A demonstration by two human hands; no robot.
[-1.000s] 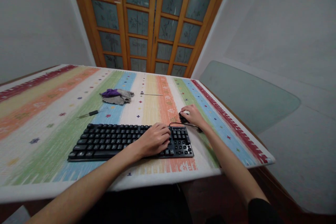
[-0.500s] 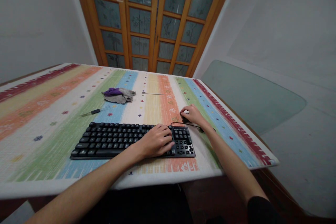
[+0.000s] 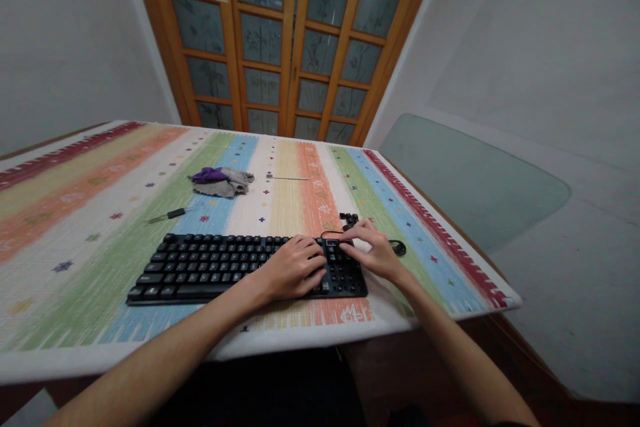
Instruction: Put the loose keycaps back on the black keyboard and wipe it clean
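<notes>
- Clock directions are read from the keyboard's middle, with the person at 6 o'clock.
- Nearest, the black keyboard [image 3: 210, 261] lies flat at the near edge of the striped, cloth-covered counter [image 3: 75, 313].
- At 3 o'clock on it, palm down, rests the left hand [image 3: 295, 267], fingers loosely bent and part open, with nothing seen in its grasp; it seems to steady the board.
- Farther along 3 o'clock, the right hand [image 3: 373, 250] reaches over the number pad [image 3: 345, 279], thumb and fingers partly closed above its top keys. I cannot tell whether a keycap sits between them.
- The step in hand looks like fingertip work on the pad's keys; I judge that it calls for a fine pinch, squarely lined up, while the board stays still.
- Past the right wrist, a coiled cable [image 3: 399, 247].
- At 2 o'clock, just beyond the right fingers, loose black keycaps [image 3: 350, 219].
- At 10 o'clock, what looks like a keycap puller [image 3: 176, 213].
- Beyond, near 12 o'clock, a crumpled grey-and-purple cloth [image 3: 221, 183] and a thin rod [image 3: 290, 178].
- Farthest, wood-framed glass doors [image 3: 290, 33].
</notes>
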